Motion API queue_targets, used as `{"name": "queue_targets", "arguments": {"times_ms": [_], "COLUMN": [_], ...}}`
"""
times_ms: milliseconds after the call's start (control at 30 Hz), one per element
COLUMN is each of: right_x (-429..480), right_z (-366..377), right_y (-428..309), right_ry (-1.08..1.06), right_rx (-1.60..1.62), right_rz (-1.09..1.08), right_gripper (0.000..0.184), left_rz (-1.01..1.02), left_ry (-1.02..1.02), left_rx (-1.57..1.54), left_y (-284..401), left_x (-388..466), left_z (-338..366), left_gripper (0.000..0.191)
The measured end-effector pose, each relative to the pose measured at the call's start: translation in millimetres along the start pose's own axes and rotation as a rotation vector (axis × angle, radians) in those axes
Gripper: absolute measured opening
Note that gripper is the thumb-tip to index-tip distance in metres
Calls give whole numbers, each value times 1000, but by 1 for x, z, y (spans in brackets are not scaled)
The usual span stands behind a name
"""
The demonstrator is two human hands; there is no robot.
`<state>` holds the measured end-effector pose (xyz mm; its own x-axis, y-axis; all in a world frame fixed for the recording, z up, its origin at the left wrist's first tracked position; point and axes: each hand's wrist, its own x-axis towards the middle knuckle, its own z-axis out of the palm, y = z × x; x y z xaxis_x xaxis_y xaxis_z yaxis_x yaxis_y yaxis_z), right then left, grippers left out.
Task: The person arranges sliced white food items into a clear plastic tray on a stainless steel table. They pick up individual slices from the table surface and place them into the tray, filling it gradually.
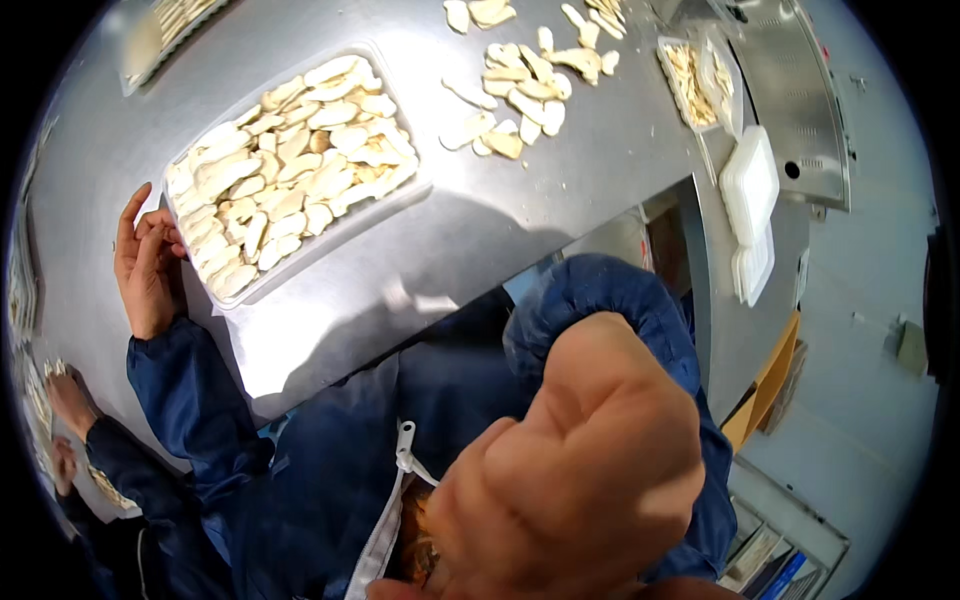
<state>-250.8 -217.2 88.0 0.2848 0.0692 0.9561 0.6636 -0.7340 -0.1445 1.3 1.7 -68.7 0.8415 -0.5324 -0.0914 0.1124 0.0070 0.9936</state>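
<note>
A clear plastic tray lies on the steel table, filled with rows of pale slices that look like sliced mushroom. Beside its left end is my left hand, fingers apart and partly bent, with some fingertips at the tray's wall. I see nothing held in it. My right hand is raised close to the camera, in front of my blue jacket with its white zip. Its fingers are curled and their tips are hidden, so whether it holds something cannot be told.
Loose pale slices are scattered on the steel table beyond the tray. Another filled tray is at the far left. At right stand a container of small pieces and white plastic lids. Another person's hand works at lower left.
</note>
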Motion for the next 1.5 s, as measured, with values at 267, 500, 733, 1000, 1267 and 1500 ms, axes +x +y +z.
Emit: {"name": "queue_targets", "arguments": {"times_ms": [267, 500, 733, 1000, 1267, 1500], "right_x": [-80, -98, -95, -95, -96, -104], "right_z": [-79, -66, -57, -43, -50, -50], "right_y": [137, 150, 157, 172, 164, 175], "right_ry": [-571, -906, -897, -805, -872, -805], "right_rx": [-535, -759, -720, -604, -592, -588], "right_rz": [332, 661, 716, 477, 634, 552], "right_gripper": [15, 11, 11, 18, 18, 15], "left_rz": [-37, -42, -42, -49, -61, -24], "left_ry": [0, -7, -3, 8, 8, 11], "left_rx": [16, -23, -46, -8, 28, -14], "left_y": [3, 6, 9, 14, 18, 15], "left_x": [-6, -5, -6, -8, -9, -8], "left_z": [18, 19, 21, 25, 28, 25], "left_gripper": [43, 44, 46, 46, 48, 44]}}
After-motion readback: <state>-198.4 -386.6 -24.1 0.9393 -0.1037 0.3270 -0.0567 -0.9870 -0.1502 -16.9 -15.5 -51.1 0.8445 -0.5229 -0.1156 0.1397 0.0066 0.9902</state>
